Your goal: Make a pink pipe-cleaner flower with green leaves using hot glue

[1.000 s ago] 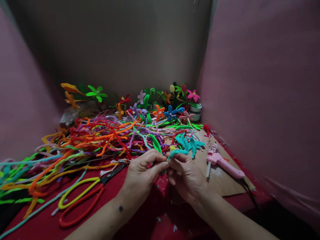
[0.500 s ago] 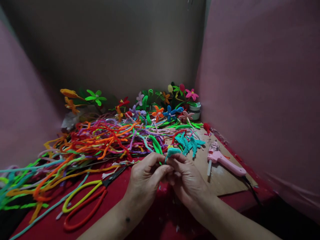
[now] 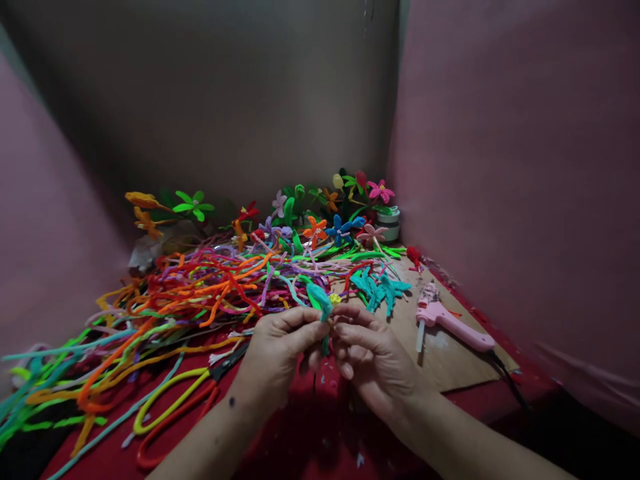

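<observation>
Between thumb and forefinger, my left hand (image 3: 283, 350) pinches a teal pipe-cleaner petal (image 3: 324, 305). It stands upright with its tip bent to the left, and its lower end shows below the fingers. Close by on the right, my right hand (image 3: 375, 353) has its fingertips closed at the base of a small yellow flower centre (image 3: 335, 299); its stem is mostly hidden by the fingers. The two hands nearly touch above the red cloth. More teal petals (image 3: 383, 290) lie just beyond my right hand on the cardboard.
A pink glue gun (image 3: 453, 323) rests on the cardboard (image 3: 450, 373) at right. Scissors (image 3: 173, 407) with yellow and red handles lie beside my left forearm. Tangled pipe cleaners (image 3: 200, 287) cover the left side. Finished pipe-cleaner flowers (image 3: 340, 228) and a white jar (image 3: 388, 223) stand behind.
The teal petal has turned from lying sideways over my right fingers to upright at my left fingertips. My fingers have shifted slightly apart, and the view has moved a little.
</observation>
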`<state>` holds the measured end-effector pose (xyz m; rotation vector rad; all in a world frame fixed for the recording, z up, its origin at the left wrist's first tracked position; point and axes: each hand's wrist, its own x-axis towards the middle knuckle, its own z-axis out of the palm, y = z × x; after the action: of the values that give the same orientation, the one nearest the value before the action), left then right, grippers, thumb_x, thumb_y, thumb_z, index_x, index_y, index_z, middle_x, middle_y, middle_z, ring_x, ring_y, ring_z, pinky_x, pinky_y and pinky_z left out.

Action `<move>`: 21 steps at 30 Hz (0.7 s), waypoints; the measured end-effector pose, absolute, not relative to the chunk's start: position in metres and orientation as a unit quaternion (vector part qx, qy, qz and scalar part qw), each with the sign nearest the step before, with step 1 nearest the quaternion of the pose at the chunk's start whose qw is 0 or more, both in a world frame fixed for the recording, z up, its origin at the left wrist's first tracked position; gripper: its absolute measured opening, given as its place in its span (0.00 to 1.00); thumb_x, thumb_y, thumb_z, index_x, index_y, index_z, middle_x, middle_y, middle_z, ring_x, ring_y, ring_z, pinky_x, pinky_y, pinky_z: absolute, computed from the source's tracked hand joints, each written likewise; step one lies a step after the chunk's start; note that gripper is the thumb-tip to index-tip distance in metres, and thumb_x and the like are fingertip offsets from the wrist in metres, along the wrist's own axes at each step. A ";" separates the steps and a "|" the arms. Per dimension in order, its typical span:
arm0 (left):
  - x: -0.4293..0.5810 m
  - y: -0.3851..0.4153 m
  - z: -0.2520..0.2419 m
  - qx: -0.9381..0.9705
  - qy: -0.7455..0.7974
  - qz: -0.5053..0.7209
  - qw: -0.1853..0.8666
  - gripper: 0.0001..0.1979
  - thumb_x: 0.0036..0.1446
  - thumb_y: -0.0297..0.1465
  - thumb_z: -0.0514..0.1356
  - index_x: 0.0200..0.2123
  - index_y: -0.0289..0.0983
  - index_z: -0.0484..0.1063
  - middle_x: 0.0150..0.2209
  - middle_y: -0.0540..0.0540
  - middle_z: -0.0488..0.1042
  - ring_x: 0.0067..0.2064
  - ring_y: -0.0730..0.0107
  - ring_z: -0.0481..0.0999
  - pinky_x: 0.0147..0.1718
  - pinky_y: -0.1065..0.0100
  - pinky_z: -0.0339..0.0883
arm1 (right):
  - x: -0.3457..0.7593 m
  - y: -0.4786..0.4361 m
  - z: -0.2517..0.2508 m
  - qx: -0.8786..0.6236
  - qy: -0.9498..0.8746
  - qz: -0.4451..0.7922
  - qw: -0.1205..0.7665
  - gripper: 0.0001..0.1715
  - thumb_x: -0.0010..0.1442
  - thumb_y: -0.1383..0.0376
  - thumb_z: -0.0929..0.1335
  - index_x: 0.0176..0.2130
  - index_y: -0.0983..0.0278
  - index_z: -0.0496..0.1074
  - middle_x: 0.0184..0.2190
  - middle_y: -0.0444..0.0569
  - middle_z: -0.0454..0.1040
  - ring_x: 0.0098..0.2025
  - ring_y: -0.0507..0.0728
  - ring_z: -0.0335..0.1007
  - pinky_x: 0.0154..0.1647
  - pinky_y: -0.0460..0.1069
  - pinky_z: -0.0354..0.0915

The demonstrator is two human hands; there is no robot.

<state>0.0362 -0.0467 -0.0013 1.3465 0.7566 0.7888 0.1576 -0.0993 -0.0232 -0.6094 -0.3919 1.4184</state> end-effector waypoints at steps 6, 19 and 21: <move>0.035 -0.037 -0.008 0.498 0.280 0.322 0.755 0.07 0.47 0.31 0.62 0.25 0.33 0.69 0.19 0.48 0.74 0.11 0.84 0.60 0.10 0.80 0.48 | 0.177 -0.105 -0.028 -0.344 -0.215 0.620 0.672 0.11 0.42 0.70 0.72 0.31 0.67 0.72 0.19 0.41 0.68 0.17 0.45 0.61 0.12 0.39 0.53; 0.039 -0.042 -0.004 0.464 0.283 0.323 0.775 0.11 0.45 0.32 0.63 0.25 0.34 0.63 0.16 0.52 0.70 0.08 0.88 0.54 0.08 0.83 0.44 | 0.239 -0.105 -0.011 -0.425 -0.263 0.476 0.724 0.11 0.40 0.68 0.72 0.29 0.67 0.73 0.16 0.41 0.65 0.17 0.46 0.60 0.13 0.41 0.51; 0.038 -0.041 -0.005 0.464 0.285 0.326 0.773 0.11 0.45 0.32 0.64 0.26 0.34 0.63 0.16 0.52 0.70 0.09 0.89 0.53 0.08 0.84 0.43 | 0.250 -0.103 -0.004 -0.448 -0.283 0.425 0.734 0.10 0.41 0.68 0.72 0.28 0.67 0.73 0.17 0.41 0.66 0.17 0.46 0.59 0.14 0.41 0.50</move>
<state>0.0385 -0.0414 -0.0053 1.0053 0.6178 0.7058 0.2504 -0.1028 -0.0042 -0.9848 -0.6213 0.9355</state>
